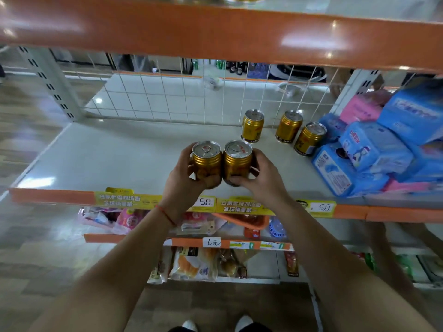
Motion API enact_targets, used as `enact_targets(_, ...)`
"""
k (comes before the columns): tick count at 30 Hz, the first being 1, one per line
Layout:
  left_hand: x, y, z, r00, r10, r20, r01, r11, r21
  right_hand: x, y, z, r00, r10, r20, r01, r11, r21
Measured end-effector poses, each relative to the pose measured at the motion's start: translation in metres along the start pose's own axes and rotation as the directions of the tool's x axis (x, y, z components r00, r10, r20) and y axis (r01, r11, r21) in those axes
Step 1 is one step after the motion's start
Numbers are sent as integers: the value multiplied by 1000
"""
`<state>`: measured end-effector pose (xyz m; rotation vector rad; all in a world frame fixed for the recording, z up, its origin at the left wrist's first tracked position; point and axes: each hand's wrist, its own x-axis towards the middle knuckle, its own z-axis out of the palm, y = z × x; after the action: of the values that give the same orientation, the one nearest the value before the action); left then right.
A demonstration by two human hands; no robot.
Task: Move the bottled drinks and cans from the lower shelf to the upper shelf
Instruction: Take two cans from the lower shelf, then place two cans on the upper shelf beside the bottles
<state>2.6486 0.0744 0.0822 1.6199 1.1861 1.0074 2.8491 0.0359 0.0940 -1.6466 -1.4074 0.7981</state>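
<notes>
The left hand (182, 180) curls its fingers round one gold ribbed metal can (206, 159), and the right hand (261, 178) round a second gold can (238, 159). Both cans are upright and touch, above the front of the grey shelf board (107, 159). Three more gold cans (252, 127) stand at its back right.

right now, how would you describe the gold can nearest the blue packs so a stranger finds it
On the grey shelf with the orange front edge, three ribbed gold metal cans stand free towards its right end. This can is the rightmost and frontmost of them, right beside the stacked blue soft packs.
</notes>
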Motion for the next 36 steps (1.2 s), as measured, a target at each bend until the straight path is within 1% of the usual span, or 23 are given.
enact_targets(6, -30, 39, -14, 999, 33, 8, -33, 999, 13, -41, -46, -27, 999, -14, 37, 16, 999, -42)
enact_targets(9, -52, 75, -25, 996, 80, 40, -81, 996, 38, -67, -74, -46, 998, -48, 46, 50, 998, -39)
enact_targets(12, -77, 113, -38, 989, 143, 46, -144, 990, 10, -97, -106, -69, 996, -79, 38, 80, 997, -15)
enact_targets(16, -112, 165, -52, 961, 257, 106, -252, 966, -57, -144, -152, -101, 983, -181, 13, 182, 983, -28)
enact_targets(20, -130, 208, -64, 938, 332, 99, -323, 941, -102, -173, -186, -129, 949, -312, -48, 314, 949, 27)
enact_targets(22, -129, 230, -68, 922, 375, 96, -364, 925, -110, -177, -201, -144, 923, -381, -63, 382, 924, 7)
enact_targets(25, -114, 267, -66, 880, 459, 118, -438, 883, -170, -171, -224, -171, 886, -455, -92, 455, 890, -16)
enact_targets(28, -85, 305, -57, 837, 531, 133, -497, 839, -221, -151, -247, -200, 867, -479, -136, 487, 873, 35)
enact_targets(30, -60, 329, -47, 821, 557, 124, -530, 825, -196, -131, -263, -219, 858, -490, -157, 499, 866, 28)
enact_targets(32, -32, 350, -35, 822, 561, 96, -544, 824, -158, -104, -273, -239, 854, -486, -183, 495, 869, 2)
enact_targets(36, 33, 376, -6, 842, 540, -15, -540, 840, -50, -32, -276, -279, 890, -406, -207, 416, 909, 6)
